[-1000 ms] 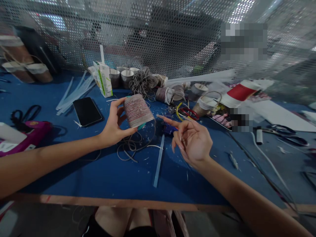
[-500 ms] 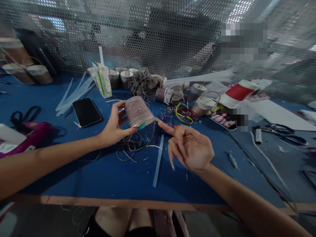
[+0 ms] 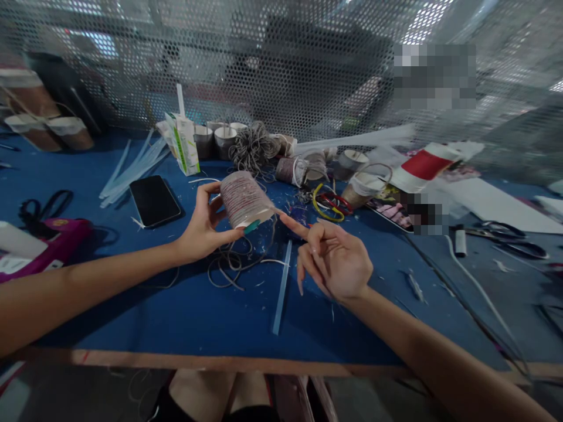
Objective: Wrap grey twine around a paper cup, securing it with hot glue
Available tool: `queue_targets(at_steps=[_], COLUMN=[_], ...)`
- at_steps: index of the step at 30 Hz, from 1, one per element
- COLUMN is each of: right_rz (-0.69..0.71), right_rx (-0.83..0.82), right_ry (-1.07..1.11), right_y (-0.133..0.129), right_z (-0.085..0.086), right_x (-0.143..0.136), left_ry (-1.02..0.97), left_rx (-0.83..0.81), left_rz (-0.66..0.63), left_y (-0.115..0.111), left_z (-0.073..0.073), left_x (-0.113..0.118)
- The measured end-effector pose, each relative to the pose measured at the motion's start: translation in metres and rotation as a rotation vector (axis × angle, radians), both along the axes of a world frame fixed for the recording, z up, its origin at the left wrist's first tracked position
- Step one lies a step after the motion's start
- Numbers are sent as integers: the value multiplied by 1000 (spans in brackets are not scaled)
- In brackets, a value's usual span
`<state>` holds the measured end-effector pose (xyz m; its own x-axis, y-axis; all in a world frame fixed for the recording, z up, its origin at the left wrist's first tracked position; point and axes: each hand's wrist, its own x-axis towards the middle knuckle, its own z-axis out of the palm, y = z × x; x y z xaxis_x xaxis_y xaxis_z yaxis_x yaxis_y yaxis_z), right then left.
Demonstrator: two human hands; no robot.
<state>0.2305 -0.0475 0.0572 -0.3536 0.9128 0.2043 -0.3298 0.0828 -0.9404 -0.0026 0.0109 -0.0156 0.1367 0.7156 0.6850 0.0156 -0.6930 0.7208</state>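
A cup wrapped in pinkish-grey cord (image 3: 246, 199) is tilted in my left hand (image 3: 203, 228), fingers behind it and the thumb at its lower rim. The thumb is beside a small green piece (image 3: 252, 227). My right hand (image 3: 336, 258) is palm up with its index finger pointing at the cup's right edge, where a strand of cord runs to the fingertip. Its other fingers are curled apart. Loose grey cord (image 3: 231, 266) lies in loops on the blue table (image 3: 202, 328) below the cup.
A clear glue stick (image 3: 282, 293) lies in front. To the left are a black phone (image 3: 155, 200) and a purple tool (image 3: 65, 240). Behind stand a drink carton (image 3: 185, 143), cord-wrapped cups (image 3: 225, 143) and a cord bundle (image 3: 255, 146). Scissors (image 3: 512, 237) lie on the right.
My right hand has shifted slightly left, toward the cup. The cup in my left hand has moved very slightly left.
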Motion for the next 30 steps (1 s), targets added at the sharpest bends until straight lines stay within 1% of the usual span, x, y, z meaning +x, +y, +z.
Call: queue_targets(at_steps=[7, 12, 15, 18, 20, 21, 25, 27, 29, 30], right_rz=[-92, -197, -295, -357, -328, -286, -51, 36, 72, 61], right_rx=[-73, -103, -59, 50, 104, 115, 90, 77, 76, 78], right_ry=[-1, -26, -15, 23, 32, 28, -44, -74, -77, -74], right_y=[5, 11, 12, 9, 4, 1, -6, -6, -5, -4], right_z=[-4, -6, -8, -7, -4, -2, 2, 2, 0, -1], right_x=[2, 4, 6, 6, 4, 2, -2, -3, -4, -4], left_ry=[-34, -75, -65, -46, -36, -35, -42, -53, -67, -72], left_rx=[-18, 36, 33, 20, 27, 37, 82, 89, 86, 84], left_rz=[0, 4, 12, 5, -15, -25, -26, -18, -14, -12], left_y=[0, 3, 3, 3, 4, 4, 7, 7, 7, 6], left_z=[-2, -4, -4, -4, -3, -3, -4, -5, -5, -5], left_x=[1, 3, 2, 0, 0, -1, 0, 2, 2, 2])
